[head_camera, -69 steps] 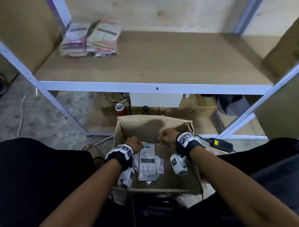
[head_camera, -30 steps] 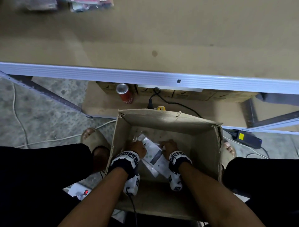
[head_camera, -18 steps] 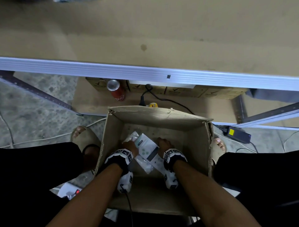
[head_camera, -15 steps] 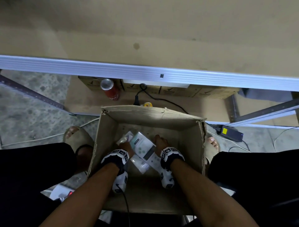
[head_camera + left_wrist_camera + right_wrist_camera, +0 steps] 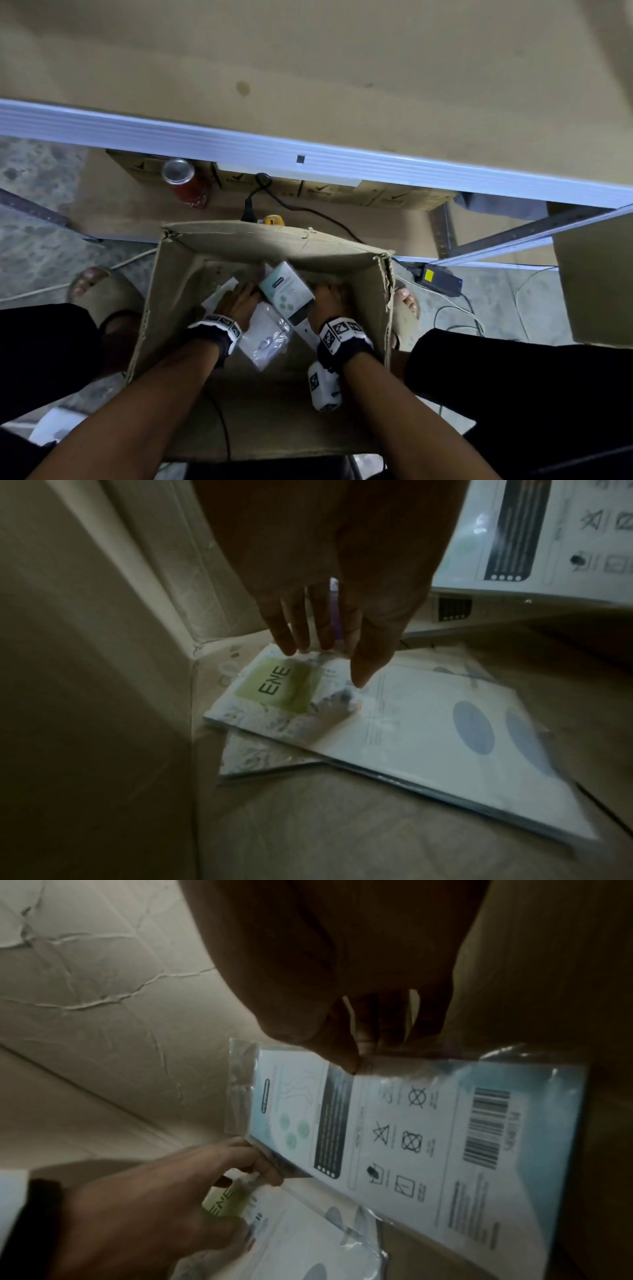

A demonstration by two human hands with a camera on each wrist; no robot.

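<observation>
My right hand (image 5: 329, 301) pinches the long packet (image 5: 287, 294) by 1 long edge, thumb and fingertips closed on its clear sleeve; the packet is lifted off the box floor and tilted, its printed side with the barcode facing my wrist, its far end near the far wall.

My left hand (image 5: 239, 301) is open, its fingers (image 5: 287, 631) straight and pointing down; their tips touch the far end of a flat packet (image 5: 411, 737) with a green label; seen from the right wrist they also sit just at the lower corner of the long packet, though I cannot tell whether they touch it.

The flat packet lies on the floor by the far left corner, askew over a 2nd packet (image 5: 260, 758).

Both hands are deep inside the box (image 5: 171, 274), which stands open between my 2 feet; beyond it a red can (image 5: 186, 185) stands upright under the shelf (image 5: 308, 150); a black adapter (image 5: 440, 282) lies on the ground just right of the box.
</observation>
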